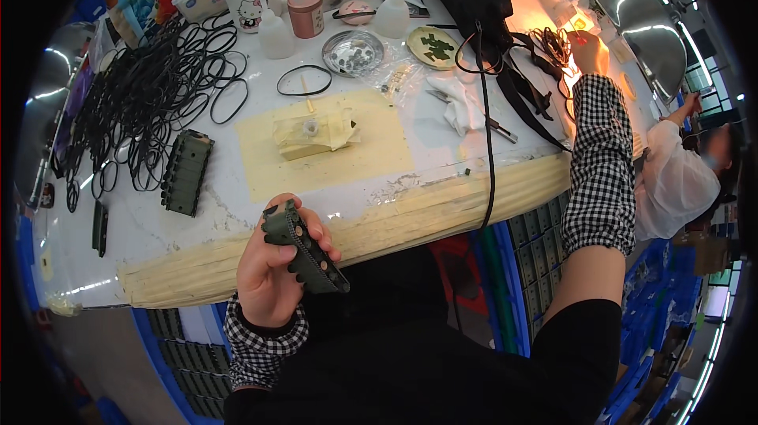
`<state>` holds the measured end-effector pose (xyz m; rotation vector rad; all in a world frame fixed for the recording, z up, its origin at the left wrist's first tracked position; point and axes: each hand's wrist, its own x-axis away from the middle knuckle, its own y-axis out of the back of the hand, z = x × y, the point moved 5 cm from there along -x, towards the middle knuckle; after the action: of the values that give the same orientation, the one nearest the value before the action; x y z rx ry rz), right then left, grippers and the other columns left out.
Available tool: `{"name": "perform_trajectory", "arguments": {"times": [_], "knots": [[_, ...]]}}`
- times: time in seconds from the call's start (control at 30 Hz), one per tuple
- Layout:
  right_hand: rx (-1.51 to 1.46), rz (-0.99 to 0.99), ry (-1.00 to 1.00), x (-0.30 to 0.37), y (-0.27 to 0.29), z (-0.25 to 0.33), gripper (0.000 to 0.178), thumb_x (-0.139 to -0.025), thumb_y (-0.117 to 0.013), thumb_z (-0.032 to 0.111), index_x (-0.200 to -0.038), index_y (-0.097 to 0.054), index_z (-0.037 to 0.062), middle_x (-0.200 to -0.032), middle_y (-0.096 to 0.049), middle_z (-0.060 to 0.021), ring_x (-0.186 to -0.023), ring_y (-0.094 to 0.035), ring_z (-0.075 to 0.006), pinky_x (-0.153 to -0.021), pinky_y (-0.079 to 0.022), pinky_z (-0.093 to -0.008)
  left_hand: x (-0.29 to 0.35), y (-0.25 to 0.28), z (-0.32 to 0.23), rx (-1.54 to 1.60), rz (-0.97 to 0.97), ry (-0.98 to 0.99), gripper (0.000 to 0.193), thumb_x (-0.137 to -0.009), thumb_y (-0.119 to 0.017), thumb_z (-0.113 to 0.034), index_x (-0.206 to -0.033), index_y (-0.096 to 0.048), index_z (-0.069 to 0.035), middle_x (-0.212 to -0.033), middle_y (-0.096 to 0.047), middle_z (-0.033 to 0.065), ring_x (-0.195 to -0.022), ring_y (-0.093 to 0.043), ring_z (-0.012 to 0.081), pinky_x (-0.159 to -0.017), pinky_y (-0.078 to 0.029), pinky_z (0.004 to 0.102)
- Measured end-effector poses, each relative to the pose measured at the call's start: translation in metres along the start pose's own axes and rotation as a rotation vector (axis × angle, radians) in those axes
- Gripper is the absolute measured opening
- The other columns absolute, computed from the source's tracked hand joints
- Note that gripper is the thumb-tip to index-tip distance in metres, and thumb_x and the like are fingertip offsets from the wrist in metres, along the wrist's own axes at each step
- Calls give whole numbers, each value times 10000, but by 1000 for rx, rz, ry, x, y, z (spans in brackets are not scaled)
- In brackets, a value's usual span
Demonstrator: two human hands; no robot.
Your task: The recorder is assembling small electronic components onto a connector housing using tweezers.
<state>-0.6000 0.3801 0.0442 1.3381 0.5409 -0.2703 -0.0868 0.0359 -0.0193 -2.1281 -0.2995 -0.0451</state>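
Head view: right hand [589, 54] by bright lamplight [583, 20], hold unclear.

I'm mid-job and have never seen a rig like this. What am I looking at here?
No machine: a person works with two bare hands. The one picture comes from the left of two wide fisheye cameras on their head, looking down, so straight edges bend. The left hand holds a dark green ridged part. The right hand is out to the right, in bright light beside a bundle of thin loops; I can't tell whether it holds anything. On the white table lie tangled black bands, another green piece and a pale yellow block.
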Motion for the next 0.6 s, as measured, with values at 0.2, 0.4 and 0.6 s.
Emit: {"name": "perform_trajectory", "arguments": {"times": [0.2,0.4,0.6], "knots": [[-85,-228,71,10,23,3,284,-829,-623,369,-967,-708,135,-955,-696,-120,-897,-666,-281,-790,-509,-374,1,-2,1,-48,7,23,474,-768,-516,-48,-1228,-406,-19,-997,-491,116,-922,-516,224,-828,-495,395],[-244,-182,70,15,34,24,280,-878,-593,329,-1003,-684,95,-960,-694,-119,-923,-661,-256,-812,-493,-344,7,4,0,-22,30,4,466,-766,-524,-37,-1220,-429,11,-1032,-525,137,-954,-560,235,-866,-512,420],[-314,-139,83,15,47,33,277,-886,-595,295,-1009,-677,61,-910,-703,-71,-873,-655,-178,-811,-478,-302,10,-1,-2,-51,6,12,462,-768,-550,-54,-1211,-425,-14,-996,-497,104,-918,-519,213,-826,-500,381]]}}
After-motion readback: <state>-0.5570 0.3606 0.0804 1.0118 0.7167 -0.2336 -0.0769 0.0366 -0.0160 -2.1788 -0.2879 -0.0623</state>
